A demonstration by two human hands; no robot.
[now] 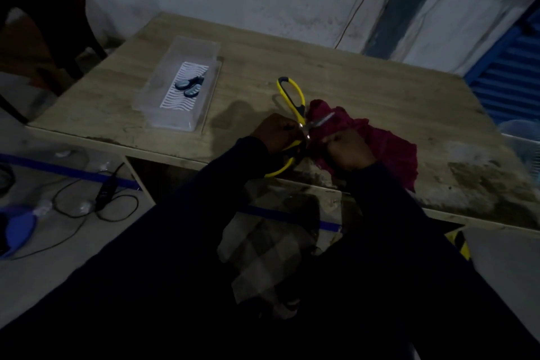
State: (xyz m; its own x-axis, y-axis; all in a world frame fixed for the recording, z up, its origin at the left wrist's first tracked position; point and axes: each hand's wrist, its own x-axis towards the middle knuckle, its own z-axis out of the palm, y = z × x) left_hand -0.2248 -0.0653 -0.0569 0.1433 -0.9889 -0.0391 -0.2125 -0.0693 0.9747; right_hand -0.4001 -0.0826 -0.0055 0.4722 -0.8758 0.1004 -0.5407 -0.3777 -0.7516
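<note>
Cloth [391, 140], a magenta piece, lies bunched on the worktop [350, 79] to the right of the clear tray [163, 114] and closer to the near edge than the tray, with one corner hanging over that edge. The step in hand looks like a cut into its left margin. To do it well, the fabric should be pulled flat and taut where the blades meet it, since loose folds would likely slip or get cut in two layers at once.

The yellow-handled scissors [295, 99] sit between the tray and the cloth. They are spread wide, one loop pointing up the worktop and the other down past its edge, with the blades resting on the cloth's upper left part. A slow, full closing stroke would probably serve better than short snips.

The left hand [274, 133] is curled round the scissors near the pivot and lower handle, though the light is too dim to show the fingers in the loop. The right hand [349, 152], farther from the tray, is clenched on the cloth's near left edge, just beside the blades. Its fingers ought to stay clear of the cutting line
</note>
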